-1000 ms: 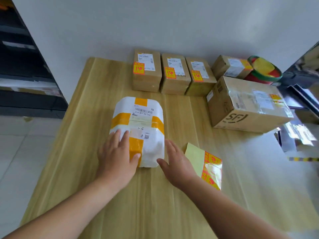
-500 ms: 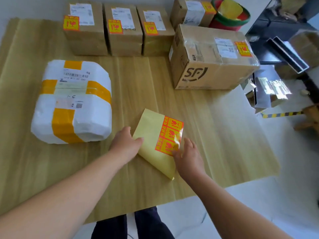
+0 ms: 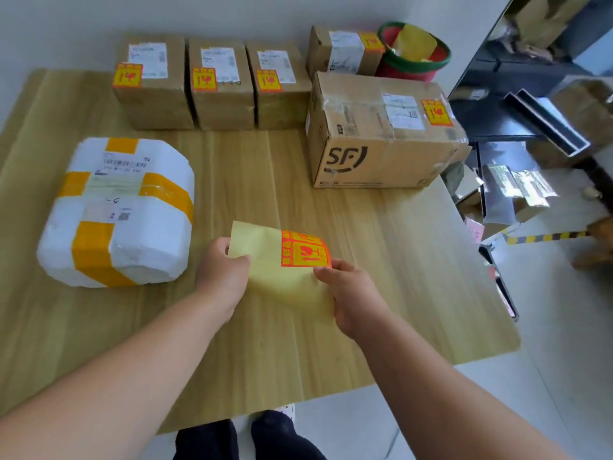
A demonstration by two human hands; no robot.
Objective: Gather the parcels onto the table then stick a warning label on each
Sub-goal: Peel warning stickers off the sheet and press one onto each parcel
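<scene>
A yellow backing sheet (image 3: 282,280) with orange warning labels (image 3: 305,250) is lifted off the wooden table (image 3: 381,293). My left hand (image 3: 222,277) pinches its left edge and my right hand (image 3: 351,293) grips its right side, thumb at the labels' lower corner. A white foam parcel (image 3: 116,210) with yellow tape lies to the left and carries no warning label. Three small cardboard boxes (image 3: 219,84) at the back, a fourth (image 3: 341,51) and the large SF box (image 3: 381,134) each bear an orange label.
A red and green basket (image 3: 414,58) with yellow paper stands at the back right by the wall. Right of the table's edge are a dark shelf (image 3: 530,104), shiny wrapped items (image 3: 510,190) on the floor and striped tape. My feet show under the near edge.
My hands left the white parcel, moved right to the label sheet and picked it up off the table. The view has shifted right and down.
</scene>
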